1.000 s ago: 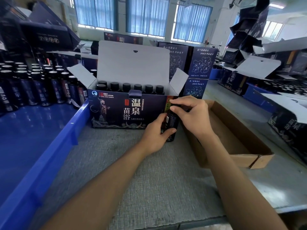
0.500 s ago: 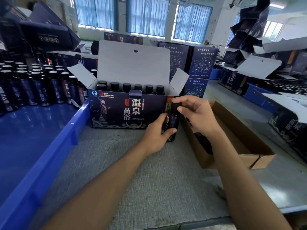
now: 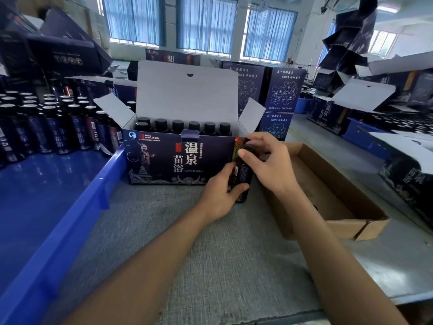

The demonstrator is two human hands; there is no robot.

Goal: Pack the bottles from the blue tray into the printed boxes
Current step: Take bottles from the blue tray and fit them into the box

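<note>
Standing upright at the printed box (image 3: 164, 160) corner, bottle (image 3: 244, 174), left hand (image 3: 218, 198) curled round its base, right hand (image 3: 271, 160) pinching its top

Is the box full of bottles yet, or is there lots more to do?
Done: a row of packed bottles shows its caps inside the open printed box. In hand: the held bottle is in front of the box's right end, with the left hand gripping its body and the right hand pinching its cap. Left: many tray bottles wait in the blue tray, so lots remain.
</note>
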